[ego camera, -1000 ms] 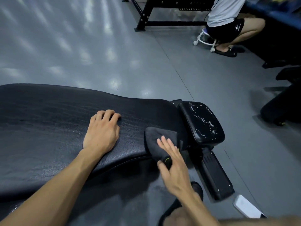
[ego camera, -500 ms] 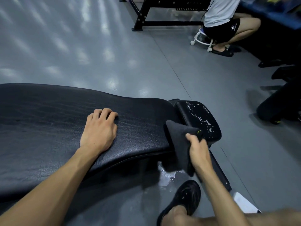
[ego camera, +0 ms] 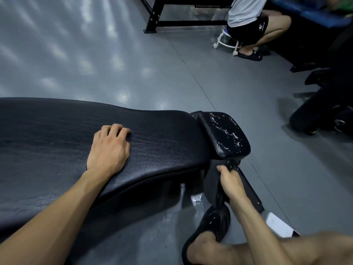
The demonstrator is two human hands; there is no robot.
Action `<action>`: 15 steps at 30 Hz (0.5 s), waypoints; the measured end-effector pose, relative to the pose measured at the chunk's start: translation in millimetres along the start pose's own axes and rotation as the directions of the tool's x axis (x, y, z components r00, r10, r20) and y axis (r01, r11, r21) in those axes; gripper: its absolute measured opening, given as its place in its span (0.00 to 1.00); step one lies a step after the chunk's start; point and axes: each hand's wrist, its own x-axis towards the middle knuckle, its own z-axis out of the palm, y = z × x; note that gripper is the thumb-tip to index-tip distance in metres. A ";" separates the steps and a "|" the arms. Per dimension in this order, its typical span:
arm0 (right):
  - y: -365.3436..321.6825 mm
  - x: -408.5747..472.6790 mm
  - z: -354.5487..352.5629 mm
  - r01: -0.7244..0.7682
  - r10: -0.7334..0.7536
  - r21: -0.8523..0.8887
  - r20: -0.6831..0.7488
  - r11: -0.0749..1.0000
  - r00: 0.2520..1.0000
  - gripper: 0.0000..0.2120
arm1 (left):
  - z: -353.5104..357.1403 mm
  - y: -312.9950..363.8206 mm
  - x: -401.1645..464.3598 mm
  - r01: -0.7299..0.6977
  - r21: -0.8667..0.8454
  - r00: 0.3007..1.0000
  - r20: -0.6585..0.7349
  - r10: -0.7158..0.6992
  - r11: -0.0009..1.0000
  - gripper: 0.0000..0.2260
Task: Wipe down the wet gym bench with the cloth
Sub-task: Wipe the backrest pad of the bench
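The long black bench pad [ego camera: 162, 142] crosses the left and middle of the view. My left hand [ego camera: 108, 150] rests on its top, palm down with the fingers bent at the tips. At the pad's right end sits a small black seat pad [ego camera: 225, 134] with white water streaks on it. Below that pad, off the bench's end, my right hand [ego camera: 229, 181] grips the dark cloth [ego camera: 211, 185], which hangs down beside the frame bar.
A puddle [ego camera: 194, 200] shines on the grey floor under the bench end, next to my black shoe [ego camera: 208, 226]. A white phone [ego camera: 278, 225] lies at lower right. A person [ego camera: 250, 22] sits on a small stool at the back right, beside black equipment.
My right hand has carried the cloth off the bench pad's right end and down below the seat pad. My left hand has stayed put on the bench.
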 end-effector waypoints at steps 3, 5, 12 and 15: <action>-31.1 15.7 7.4 0.070 -0.071 -0.056 -0.032 0.996 0.997 0.13 | 0.8 -0.5 0.8 -0.003 -0.007 1.000 -0.012 0.003 1.000 0.17; -45.2 25.5 13.4 0.104 -0.115 -0.126 -0.084 0.987 0.990 0.14 | 2.1 -1.1 0.7 -0.002 -0.008 1.000 -0.022 0.001 1.000 0.17; -64.6 47.8 27.3 0.209 -0.301 -0.488 -0.117 0.848 0.947 0.15 | 6.2 -1.9 1.5 -0.012 -0.009 0.999 -0.044 0.012 1.000 0.18; -80.4 61.6 35.2 0.237 -0.374 -0.644 -0.082 0.727 0.924 0.14 | 7.0 -2.3 2.9 -0.018 0.005 0.999 -0.033 0.018 1.000 0.18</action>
